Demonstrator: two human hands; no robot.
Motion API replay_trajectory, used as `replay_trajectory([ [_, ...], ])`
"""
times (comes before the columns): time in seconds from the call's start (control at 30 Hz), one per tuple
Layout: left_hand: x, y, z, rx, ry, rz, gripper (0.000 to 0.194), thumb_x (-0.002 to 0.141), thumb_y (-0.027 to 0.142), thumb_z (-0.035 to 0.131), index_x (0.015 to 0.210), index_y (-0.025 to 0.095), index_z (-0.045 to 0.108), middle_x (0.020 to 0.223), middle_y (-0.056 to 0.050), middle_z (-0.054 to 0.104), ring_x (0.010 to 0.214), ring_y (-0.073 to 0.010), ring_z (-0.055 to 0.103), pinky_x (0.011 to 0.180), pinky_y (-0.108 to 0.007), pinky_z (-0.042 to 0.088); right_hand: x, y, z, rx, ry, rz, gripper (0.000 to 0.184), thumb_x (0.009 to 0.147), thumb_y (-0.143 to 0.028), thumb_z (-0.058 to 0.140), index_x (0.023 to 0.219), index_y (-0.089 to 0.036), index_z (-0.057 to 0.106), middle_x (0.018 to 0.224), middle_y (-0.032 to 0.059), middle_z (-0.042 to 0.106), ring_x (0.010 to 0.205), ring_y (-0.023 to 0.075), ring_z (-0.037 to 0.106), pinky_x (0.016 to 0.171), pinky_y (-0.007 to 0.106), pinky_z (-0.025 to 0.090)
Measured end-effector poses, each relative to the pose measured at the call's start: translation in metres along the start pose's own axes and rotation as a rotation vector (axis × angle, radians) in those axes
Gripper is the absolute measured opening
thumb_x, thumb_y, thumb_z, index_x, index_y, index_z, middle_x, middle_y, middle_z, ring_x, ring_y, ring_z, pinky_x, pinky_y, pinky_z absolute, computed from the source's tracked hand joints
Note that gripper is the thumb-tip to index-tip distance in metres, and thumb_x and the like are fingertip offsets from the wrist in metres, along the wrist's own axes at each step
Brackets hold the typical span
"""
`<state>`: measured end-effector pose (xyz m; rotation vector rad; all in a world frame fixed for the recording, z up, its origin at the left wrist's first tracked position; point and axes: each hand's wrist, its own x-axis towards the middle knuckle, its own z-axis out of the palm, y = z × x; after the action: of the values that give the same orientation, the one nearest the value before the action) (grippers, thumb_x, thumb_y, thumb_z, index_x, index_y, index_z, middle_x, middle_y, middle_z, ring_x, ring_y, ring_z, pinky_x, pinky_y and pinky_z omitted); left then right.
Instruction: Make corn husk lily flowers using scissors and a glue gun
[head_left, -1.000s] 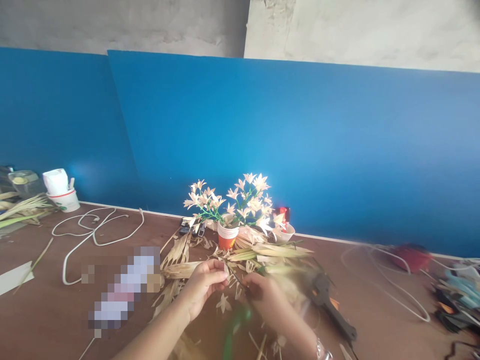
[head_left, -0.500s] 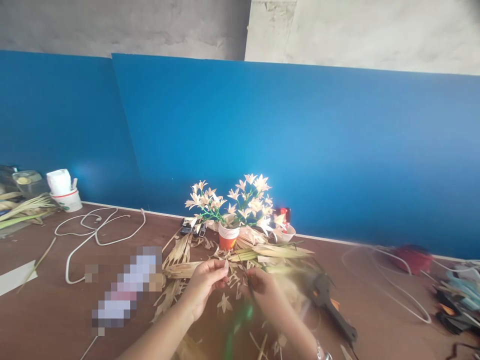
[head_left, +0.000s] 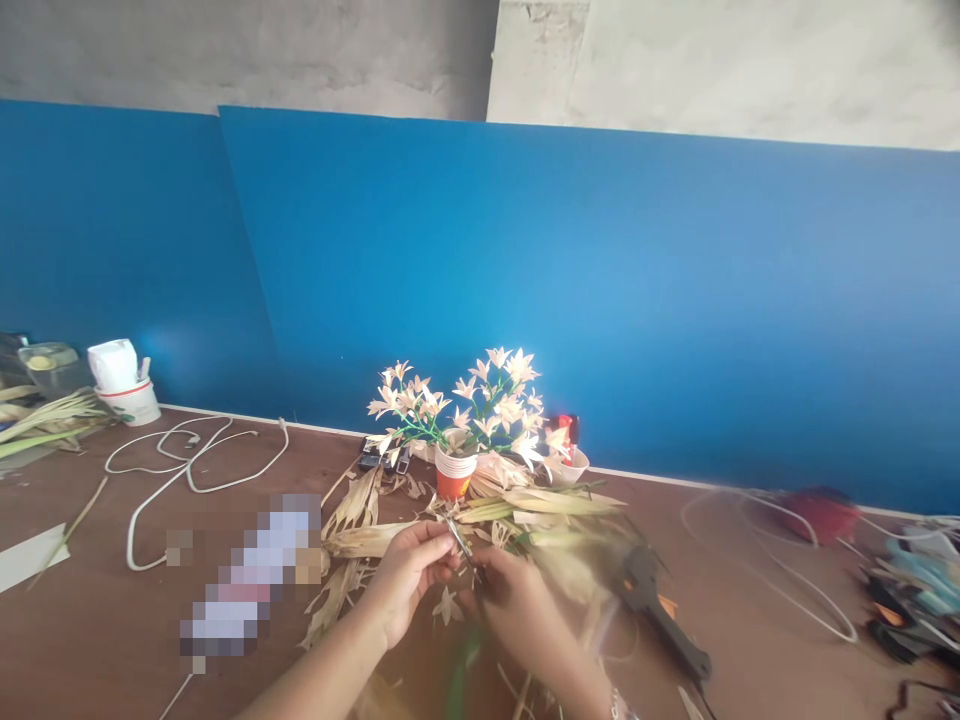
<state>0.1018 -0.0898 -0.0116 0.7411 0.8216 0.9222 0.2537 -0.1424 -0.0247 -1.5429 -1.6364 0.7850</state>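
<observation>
My left hand (head_left: 416,565) is closed in a pinch over the middle of the table. In the earlier frame a small pale piece of husk showed at its fingertips; now the scissor blades cover that spot. My right hand (head_left: 514,600) is closed on a pair of scissors (head_left: 460,540), whose metal blades reach up to the left fingertips. The handles are mostly hidden in the hand. Just below the fingers lies a pale star-shaped husk flower (head_left: 448,606). Behind the hands stands a stack of paper cups (head_left: 456,478) holding green stems with many pale husk flowers (head_left: 510,408).
A black glue gun (head_left: 664,610) lies right of my right hand. Dried husks (head_left: 367,540) and green-yellow leaves (head_left: 555,503) spread around the cups. A white cable (head_left: 150,500) coils at left, near a blurred-out object (head_left: 251,575). A blue panel (head_left: 600,300) borders the table's back.
My right hand has moved left, bringing the scissor blades to the left fingertips. The left hand has stayed nearly still. The view has shifted very slightly.
</observation>
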Motion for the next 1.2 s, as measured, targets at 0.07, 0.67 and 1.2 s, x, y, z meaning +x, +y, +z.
replay_trajectory([
  [0.07,-0.0001,-0.0004,0.0,-0.004,-0.005,0.0,0.022,0.055,0.024,0.078,0.07,0.013,0.065,0.064,0.001,0.065,0.06,-0.0096,0.058,0.056,-0.019,0.042,0.0003,0.0,0.0,-0.002,0.004,-0.019,0.025,0.067,-0.015,0.057,0.089,-0.018,0.066,0.071,0.0002,0.066,0.063,0.016,0.057,0.056,0.024,0.041],
  [0.67,0.002,-0.0036,-0.0033,-0.033,-0.043,-0.012,0.022,0.057,0.024,0.079,0.071,0.013,0.066,0.063,0.001,0.064,0.059,-0.0084,0.057,0.056,-0.018,0.044,-0.0003,0.001,0.0014,-0.031,-0.001,-0.04,0.02,0.072,-0.016,0.057,0.089,-0.018,0.067,0.072,0.0006,0.067,0.063,0.0151,0.057,0.057,0.023,0.042],
  [1.2,0.0024,-0.0084,-0.0046,-0.096,-0.064,-0.041,0.018,0.06,0.02,0.078,0.071,0.014,0.066,0.065,0.001,0.063,0.059,-0.0076,0.057,0.055,-0.017,0.044,-0.0006,0.0002,0.0017,-0.039,0.032,-0.093,0.018,0.073,-0.018,0.056,0.088,-0.018,0.066,0.073,0.0016,0.066,0.063,0.0154,0.057,0.058,0.024,0.043],
])
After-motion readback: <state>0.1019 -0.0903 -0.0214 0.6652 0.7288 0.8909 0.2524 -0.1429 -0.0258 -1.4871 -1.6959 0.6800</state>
